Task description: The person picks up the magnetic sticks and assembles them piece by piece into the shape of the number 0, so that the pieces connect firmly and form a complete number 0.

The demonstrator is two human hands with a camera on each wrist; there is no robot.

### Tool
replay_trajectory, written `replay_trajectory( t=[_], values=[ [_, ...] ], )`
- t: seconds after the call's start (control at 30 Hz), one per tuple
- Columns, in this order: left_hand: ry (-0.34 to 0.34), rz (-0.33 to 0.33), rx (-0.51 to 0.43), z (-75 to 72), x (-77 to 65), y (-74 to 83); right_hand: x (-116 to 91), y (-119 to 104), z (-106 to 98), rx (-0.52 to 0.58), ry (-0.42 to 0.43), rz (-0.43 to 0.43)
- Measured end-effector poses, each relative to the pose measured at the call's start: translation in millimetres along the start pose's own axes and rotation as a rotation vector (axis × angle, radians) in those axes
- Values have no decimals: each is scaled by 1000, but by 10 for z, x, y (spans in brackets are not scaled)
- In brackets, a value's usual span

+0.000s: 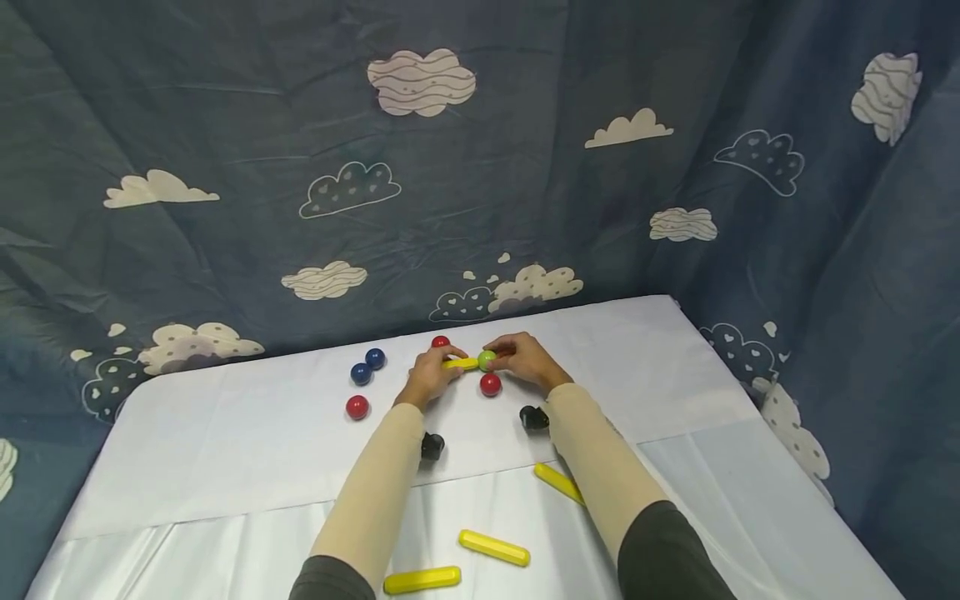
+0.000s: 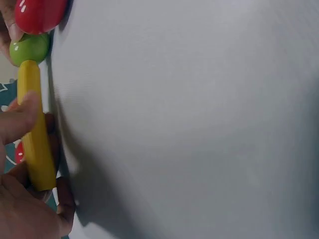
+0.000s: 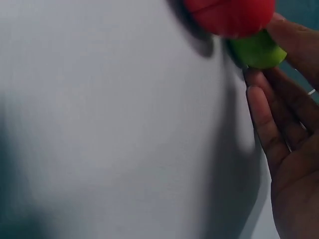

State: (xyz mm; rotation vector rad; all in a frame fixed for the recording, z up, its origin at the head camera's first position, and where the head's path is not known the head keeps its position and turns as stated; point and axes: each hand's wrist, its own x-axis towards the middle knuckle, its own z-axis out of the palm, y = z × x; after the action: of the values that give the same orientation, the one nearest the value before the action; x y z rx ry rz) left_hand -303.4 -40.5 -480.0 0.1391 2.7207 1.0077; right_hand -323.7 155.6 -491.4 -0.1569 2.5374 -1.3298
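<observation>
One bar point(image 2: 40, 154) in left grip point(image 1: 431, 372)

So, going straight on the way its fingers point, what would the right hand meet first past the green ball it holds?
Probably the yellow stick in the left hand, its end at the green ball. The red ball beside it looks off that line, though depth is unclear.

From the green ball point(image 1: 487, 360) in my head view, I could pass at three o'clock, over bare white cloth point(image 1: 660, 375) beyond the right hand point(image 1: 527, 360). A red ball point(image 1: 491, 384) blocks six (tight squeeze there); at nine, the yellow stick point(image 1: 462, 364) and left hand point(image 1: 430, 374) bar me, blue balls point(image 1: 361, 374) farther out.
</observation>
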Motion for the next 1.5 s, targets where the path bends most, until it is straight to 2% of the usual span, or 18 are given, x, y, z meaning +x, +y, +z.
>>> replay_trajectory(
  t=[0.23,0.4,0.57,0.7,0.9,1.03,1.2,1.33,1.43,1.5],
  values=[
    [-28,49,123,-157,-55,2,22,7,8,-24,1,-51],
    [14,63,207,-314,-129,18,17,14,-2,-30,-17,-57],
    [73,90,328,-596,-245,26,32,31,-12,-36,-20,-68],
    [76,121,403,-815,-373,-54,41,79,-68,-20,-7,-71],
    [25,94,395,-1035,-583,-273,59,125,-214,-19,3,-72],
    [12,61,424,-1014,-679,-476,50,125,-206,-17,13,-56],
    [9,-10,461,-864,-749,-680,-3,129,-129,-17,-19,-38],
    [26,-54,447,-793,-778,-782,-26,103,-88,-35,-23,-62],
    [50,-89,417,-793,-792,-817,-11,67,-57,-43,-24,-91],
    [41,-103,395,-802,-805,-818,4,45,-30,-47,-38,-94]
  ],
)
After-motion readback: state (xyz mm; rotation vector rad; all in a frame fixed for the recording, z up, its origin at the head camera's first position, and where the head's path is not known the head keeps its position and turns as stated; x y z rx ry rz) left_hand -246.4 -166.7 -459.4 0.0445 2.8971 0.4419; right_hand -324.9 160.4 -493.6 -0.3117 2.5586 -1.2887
